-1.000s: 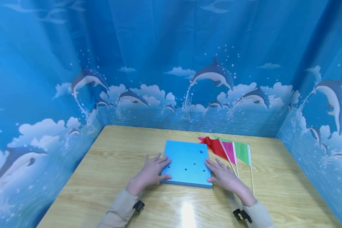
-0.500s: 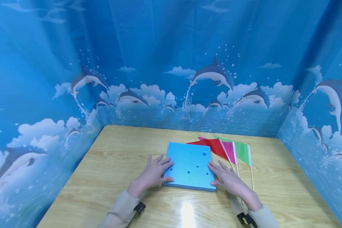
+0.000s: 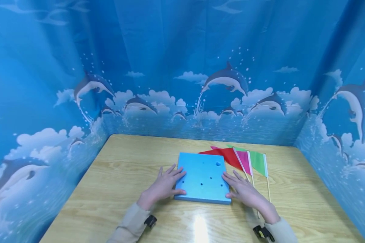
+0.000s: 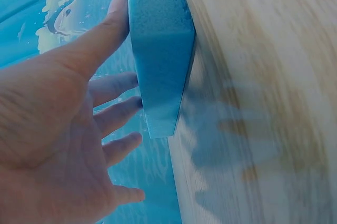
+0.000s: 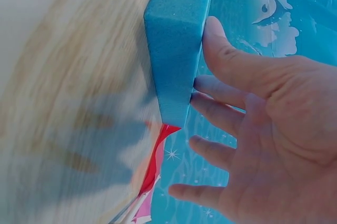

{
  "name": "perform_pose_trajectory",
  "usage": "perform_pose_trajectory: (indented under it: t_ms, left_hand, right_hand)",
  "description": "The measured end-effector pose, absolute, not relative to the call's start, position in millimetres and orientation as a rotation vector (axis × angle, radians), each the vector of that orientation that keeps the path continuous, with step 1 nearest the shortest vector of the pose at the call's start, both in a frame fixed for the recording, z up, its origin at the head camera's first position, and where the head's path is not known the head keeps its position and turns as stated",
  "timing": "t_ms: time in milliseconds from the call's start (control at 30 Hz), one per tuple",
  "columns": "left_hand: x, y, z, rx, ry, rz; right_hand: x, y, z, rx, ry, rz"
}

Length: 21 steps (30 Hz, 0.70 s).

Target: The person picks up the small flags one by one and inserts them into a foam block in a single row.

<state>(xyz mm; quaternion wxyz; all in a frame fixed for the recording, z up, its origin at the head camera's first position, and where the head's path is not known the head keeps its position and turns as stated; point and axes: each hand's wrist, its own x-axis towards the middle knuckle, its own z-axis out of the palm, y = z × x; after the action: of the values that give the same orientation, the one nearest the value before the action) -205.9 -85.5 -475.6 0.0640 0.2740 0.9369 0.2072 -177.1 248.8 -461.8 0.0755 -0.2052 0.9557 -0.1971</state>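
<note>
A square blue foam block point(image 3: 197, 168) with several small holes in its top lies flat on the wooden table point(image 3: 130, 162). My left hand point(image 3: 162, 185) rests its spread, straight fingertips on the block's left edge. Across from it, my right hand point(image 3: 244, 190) touches the right edge the same way, thumb near the front corner. In the left wrist view the thumb and first fingers of the left hand point(image 4: 79, 108) meet the top of the foam block point(image 4: 160, 55). The right wrist view has the right hand point(image 5: 253, 113) at the block's other side point(image 5: 176, 50).
Behind and right of the block lie a red flag point(image 3: 228, 156), a pink flag point(image 3: 244, 160) and a green flag point(image 3: 258, 162) on thin sticks. The red cloth reaches behind the block. A blue dolphin-print curtain point(image 3: 170, 67) surrounds the table's back and sides.
Both hands and the foam block shifted slightly right and toward the front, then stayed nearly still. The red flag's crumpled tip now lies flatter and extends farther left behind the block.
</note>
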Motion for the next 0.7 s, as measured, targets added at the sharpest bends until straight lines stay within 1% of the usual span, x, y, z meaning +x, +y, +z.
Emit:
perform_pose_trajectory:
  t_ms: [167,300,400,533,700]
  left_hand:
    - [-205.2,-85.2,-475.2,0.826,2.831,0.62]
    - [-205.8,-85.3,-475.4,0.827,2.833,0.618]
    - [-206.7,-85.1,-476.1,0.825,2.829,0.621]
    - [-207.2,-85.3,-476.8,0.826,2.822,0.625]
    - [-207.7,-86.4,-478.2,0.824,2.823,0.623]
  right_hand:
    - [-180.9,251.3,-459.7,-0.652,2.829,-0.648]
    - [-188.6,260.2,-457.9,-0.636,2.846,-0.784]
    - [-196.8,273.1,-456.8,-0.509,2.873,-0.955]
    - [-207.4,293.2,-453.7,-0.229,2.866,-1.164]
    - [-218.7,315.4,-453.3,0.023,2.759,-1.311]
